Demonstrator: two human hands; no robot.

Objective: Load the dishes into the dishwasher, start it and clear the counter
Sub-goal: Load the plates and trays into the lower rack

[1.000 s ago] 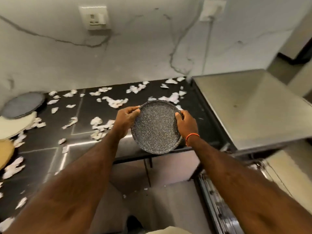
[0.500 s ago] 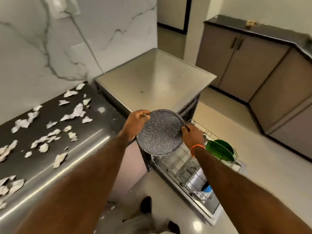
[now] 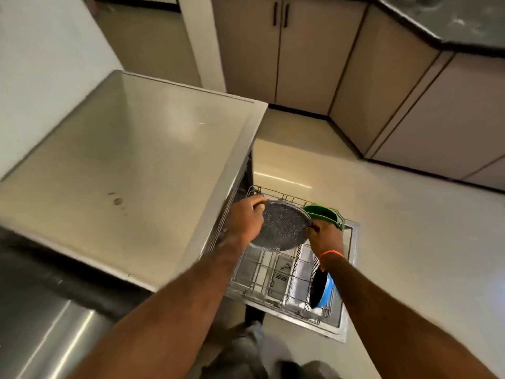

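A round speckled grey plate (image 3: 281, 227) hangs tilted over the pulled-out wire rack (image 3: 262, 277) of the open dishwasher. My left hand (image 3: 246, 220) grips its left rim and my right hand (image 3: 326, 237) grips its right rim. A green dish (image 3: 325, 214) stands at the rack's far end, just behind the plate. A blue dish with a dark inside (image 3: 322, 289) stands at the rack's near right, partly hidden by my right forearm.
The dishwasher's flat steel top (image 3: 123, 170) fills the left. A dark counter edge (image 3: 41, 296) lies at the lower left. The lowered dishwasher door (image 3: 347, 272) juts onto the pale floor (image 3: 410, 255). Beige cabinets (image 3: 300, 50) line the back and right.
The view has swung right, away from the littered counter. Both hands have carried the speckled plate from above the counter down over the dishwasher rack.
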